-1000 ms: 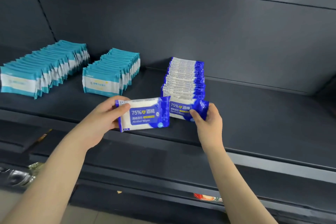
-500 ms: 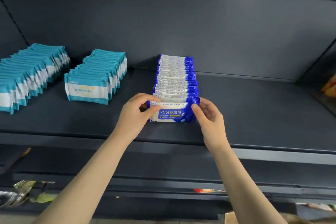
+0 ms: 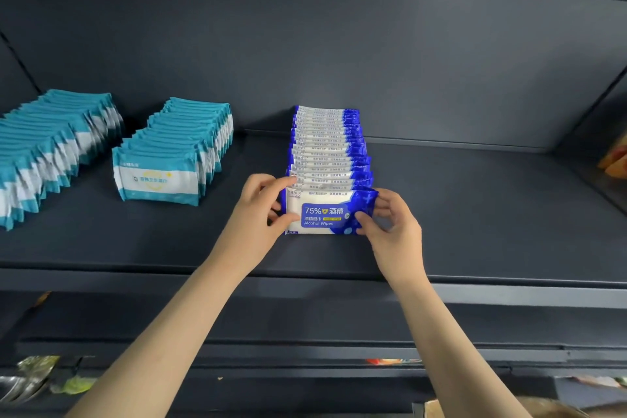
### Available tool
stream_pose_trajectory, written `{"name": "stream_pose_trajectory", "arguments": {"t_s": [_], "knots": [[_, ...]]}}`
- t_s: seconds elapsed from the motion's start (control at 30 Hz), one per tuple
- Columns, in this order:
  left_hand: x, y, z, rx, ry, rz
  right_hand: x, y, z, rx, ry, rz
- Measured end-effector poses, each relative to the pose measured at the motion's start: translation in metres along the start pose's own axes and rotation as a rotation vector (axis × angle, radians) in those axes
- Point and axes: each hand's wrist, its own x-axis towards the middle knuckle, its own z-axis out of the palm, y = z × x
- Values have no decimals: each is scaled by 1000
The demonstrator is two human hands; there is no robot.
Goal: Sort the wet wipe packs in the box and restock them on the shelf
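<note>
- Left hand (image 3: pixel 258 210) and right hand (image 3: pixel 390 227) pinch the ends of the front blue pack (image 3: pixel 325 214), set at the near end of the blue row (image 3: pixel 325 146) on the shelf (image 3: pixel 475 214)
- Two teal rows (image 3: pixel 176 153) stand sorted to the left
- What remains to restock I cannot tell

The dark shelf (image 3: pixel 475 214) bears two teal pack rows (image 3: pixel 176 153) and one blue row (image 3: pixel 327 149).

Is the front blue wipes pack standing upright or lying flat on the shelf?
Upright: the front blue pack stands on its long edge, label facing forward, left hand and right hand pinching its ends.
</note>
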Motion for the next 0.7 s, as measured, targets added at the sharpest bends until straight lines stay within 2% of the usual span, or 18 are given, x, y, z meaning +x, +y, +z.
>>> {"name": "stream_pose_trajectory", "arguments": {"t_s": [0.17,0.33,0.4,0.63,0.7], "knots": [[0,2,1,154,-14,58,-1,0,-3,-76,-47,-55],[-1,-7,2,603,118,357,2,-2,-7,-205,-119,-79],[-1,-11,5,702,145,413,4,-2,-7,-236,-112,-70],[-3,-7,7,753,122,371,8,0,-8,-293,-137,-29],[-8,1,5,759,103,309,4,-1,-9,-314,-118,-37]]}}
